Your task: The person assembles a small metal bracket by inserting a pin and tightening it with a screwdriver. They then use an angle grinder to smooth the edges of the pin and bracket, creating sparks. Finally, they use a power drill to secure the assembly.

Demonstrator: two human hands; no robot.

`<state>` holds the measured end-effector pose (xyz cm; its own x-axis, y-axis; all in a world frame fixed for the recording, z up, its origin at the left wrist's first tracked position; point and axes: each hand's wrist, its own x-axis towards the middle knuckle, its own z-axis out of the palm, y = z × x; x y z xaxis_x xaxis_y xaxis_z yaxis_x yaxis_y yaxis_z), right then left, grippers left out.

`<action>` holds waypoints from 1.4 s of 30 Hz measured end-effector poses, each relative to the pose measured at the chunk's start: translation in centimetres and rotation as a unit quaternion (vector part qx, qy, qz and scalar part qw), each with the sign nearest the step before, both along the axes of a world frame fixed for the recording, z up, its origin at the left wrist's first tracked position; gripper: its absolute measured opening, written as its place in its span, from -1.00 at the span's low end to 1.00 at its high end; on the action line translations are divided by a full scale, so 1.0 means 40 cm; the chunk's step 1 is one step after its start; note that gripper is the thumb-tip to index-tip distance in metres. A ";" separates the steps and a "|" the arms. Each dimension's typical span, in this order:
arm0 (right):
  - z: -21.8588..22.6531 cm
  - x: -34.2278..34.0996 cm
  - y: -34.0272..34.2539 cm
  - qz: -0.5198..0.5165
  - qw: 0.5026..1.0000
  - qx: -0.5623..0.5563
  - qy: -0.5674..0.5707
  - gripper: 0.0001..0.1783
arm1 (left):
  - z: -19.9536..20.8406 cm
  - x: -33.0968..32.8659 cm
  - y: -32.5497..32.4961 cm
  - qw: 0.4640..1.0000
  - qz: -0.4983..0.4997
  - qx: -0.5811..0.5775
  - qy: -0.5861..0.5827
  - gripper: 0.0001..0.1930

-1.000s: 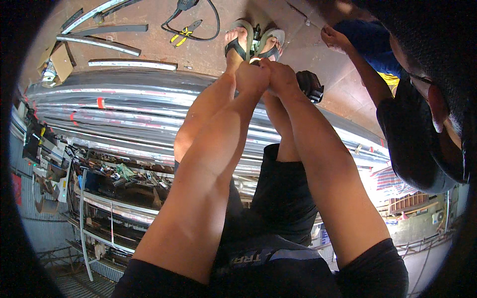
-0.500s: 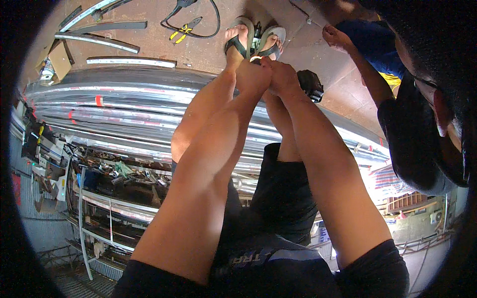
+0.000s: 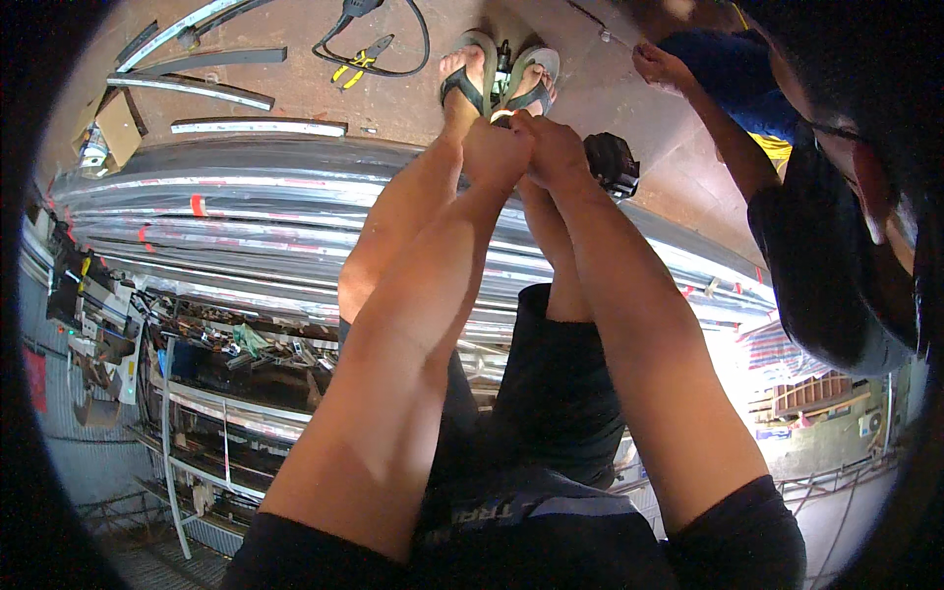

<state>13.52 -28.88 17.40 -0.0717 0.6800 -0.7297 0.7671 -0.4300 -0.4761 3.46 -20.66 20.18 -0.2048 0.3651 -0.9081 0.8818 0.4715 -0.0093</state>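
Observation:
My left hand (image 3: pixel 495 155) and my right hand (image 3: pixel 554 149) are pressed together, low in front of my sandalled feet. Both are closed, with fingers curled away from view. A small pale curved rim (image 3: pixel 502 115) shows just beyond the knuckles; what it belongs to is hidden. Beside my right hand is a black blocky object (image 3: pixel 612 165), partly behind my wrist, its kind unclear. Between my sandals stands a narrow dark object (image 3: pixel 503 64), its lower part hidden by my hands.
Long wrapped metal profiles (image 3: pixel 246 211) lie behind my legs. Yellow-handled pliers (image 3: pixel 362 61), a black cable (image 3: pixel 425 44) and cut strips (image 3: pixel 258 128) lie on the floor, with an open cardboard box (image 3: pixel 120 130) at left. Another person's hand (image 3: pixel 664 69) is at the right.
The view has shifted slightly. My hands stay together in nearly the same place, and the other person's hand has hardly moved.

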 end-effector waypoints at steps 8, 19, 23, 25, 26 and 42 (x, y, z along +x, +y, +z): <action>0.069 -0.025 0.012 -0.001 0.995 -0.091 -0.030 -0.62 | 0.023 -0.051 -0.059 0.999 0.030 0.038 -0.024 -0.33; 0.045 -0.031 -0.030 0.055 0.994 -0.082 -0.043 -0.49 | 0.041 -0.053 -0.093 0.997 0.061 0.045 -0.021 -0.36; 0.049 -0.038 -0.050 0.047 0.994 -0.080 -0.054 -0.52 | 0.028 -0.062 -0.114 0.997 0.035 0.058 -0.036 -0.39; 0.048 -0.039 -0.059 0.020 0.996 -0.077 -0.047 -0.61 | 0.031 -0.061 -0.124 0.995 0.035 0.075 -0.046 -0.41; 0.047 -0.039 -0.063 0.030 0.995 -0.077 -0.047 -0.60 | 0.034 -0.061 -0.127 0.995 0.040 0.080 -0.043 -0.42; 0.025 -0.051 -0.098 -0.047 0.998 -0.031 -0.009 -0.43 | 0.078 -0.032 -0.096 0.995 0.003 0.095 -0.037 -0.38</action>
<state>11.46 -32.81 18.40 0.0049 0.6371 -0.7707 0.7300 -0.5290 -0.4327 2.17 -24.51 23.30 -0.1426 0.5306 -0.8355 0.8734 0.4646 0.1460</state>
